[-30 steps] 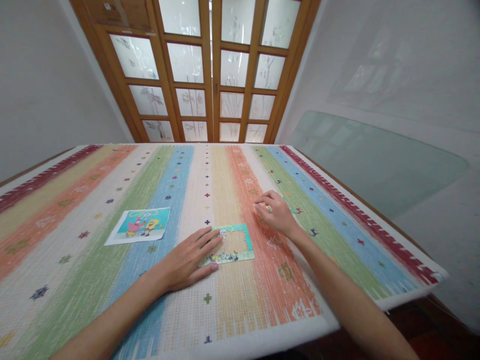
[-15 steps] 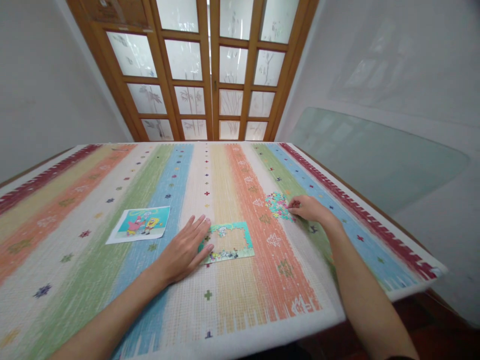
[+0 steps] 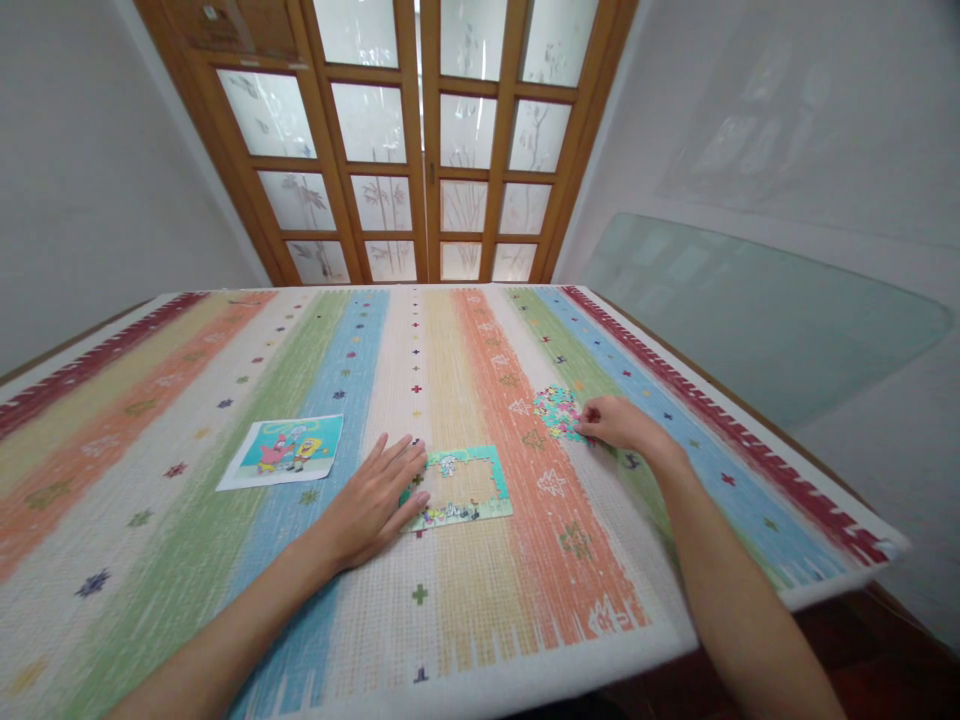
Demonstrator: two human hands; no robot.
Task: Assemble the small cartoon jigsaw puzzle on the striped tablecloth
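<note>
A partly filled jigsaw puzzle [image 3: 491, 505] lies on the table, its border joined and much of its tan middle bare. My left hand [image 3: 379, 500] rests flat across its left end with the fingers spread, hiding that side. To the right is a loose heap of small coloured puzzle pieces [image 3: 555, 408]. At the heap's right edge, my right hand [image 3: 615, 422] has its thumb and fingertips pinched together. Whatever sits between those fingertips is too small to make out. A printed cartoon picture [image 3: 289, 450] with a pink and a yellow figure lies left of my left hand.
A striped, patterned cloth [image 3: 465, 580] covers the table, whose near edge runs below my forearms. Beyond the far edge stand wooden doors [image 3: 427, 170] with frosted panes. A pale glass panel [image 3: 750, 300] leans along the right wall.
My right hand stays at the heap, its fingertips pinched a little closer together. The left hand keeps its place on the puzzle. The whole view has shifted very slightly.
</note>
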